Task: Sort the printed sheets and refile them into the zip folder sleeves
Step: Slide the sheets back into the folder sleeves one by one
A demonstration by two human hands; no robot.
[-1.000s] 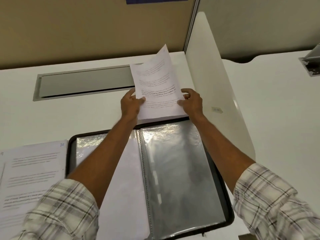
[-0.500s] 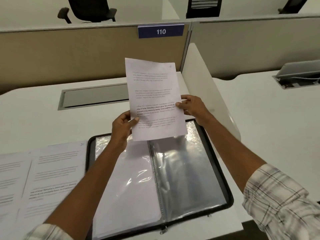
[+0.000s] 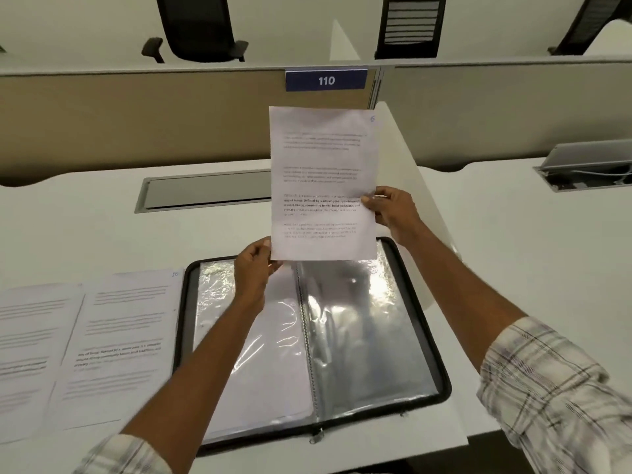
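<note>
Raised higher than a second ago, the printed sheet [image 3: 323, 183] stands upright above the open zip folder [image 3: 441, 371].
Left hand [image 3: 253, 268] fingers [image 3: 256, 249] pinch its lower left corner, right hand [image 3: 393, 210] pinches its right edge; folder lies on the desk [image 3: 85, 234] beside loose sheets [image 3: 113, 336].

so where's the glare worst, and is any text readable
Head view: glare is brightest across the tops of the plastic sleeves; print on the held sheet is mostly too soft to read; the loose sheets at left smear; only the 110 sign is crisp.
</note>
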